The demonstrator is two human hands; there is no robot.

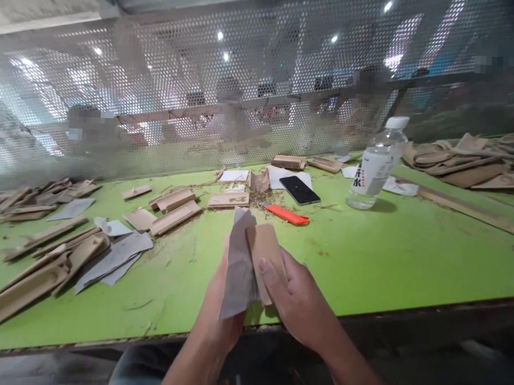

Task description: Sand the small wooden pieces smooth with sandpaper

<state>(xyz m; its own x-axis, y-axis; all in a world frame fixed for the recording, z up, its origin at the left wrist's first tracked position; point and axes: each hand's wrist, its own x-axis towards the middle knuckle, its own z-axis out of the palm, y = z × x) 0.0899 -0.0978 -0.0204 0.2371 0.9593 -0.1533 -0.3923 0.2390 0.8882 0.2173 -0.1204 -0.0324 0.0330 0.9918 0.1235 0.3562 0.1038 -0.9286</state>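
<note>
My right hand (301,289) is closed around a flat, light-brown piece of wood (268,247), its thumb lying across the face. A grey sheet of sandpaper (239,272) stands upright just left of the wood, against its edge. Behind the sheet, my left hand (230,323) grips it; most of its fingers are hidden. Both hands are close together above the front edge of the green table (365,261). Beyond them lies a red-handled utility knife (287,213).
Loose wood pieces (85,252) and grey sheets (118,257) cover the left side. A phone (300,190) and a water bottle (372,170) are farther back. Brown strips (478,161) are heaped at right. Perforated mesh (180,96) rises behind the table, with people beyond it.
</note>
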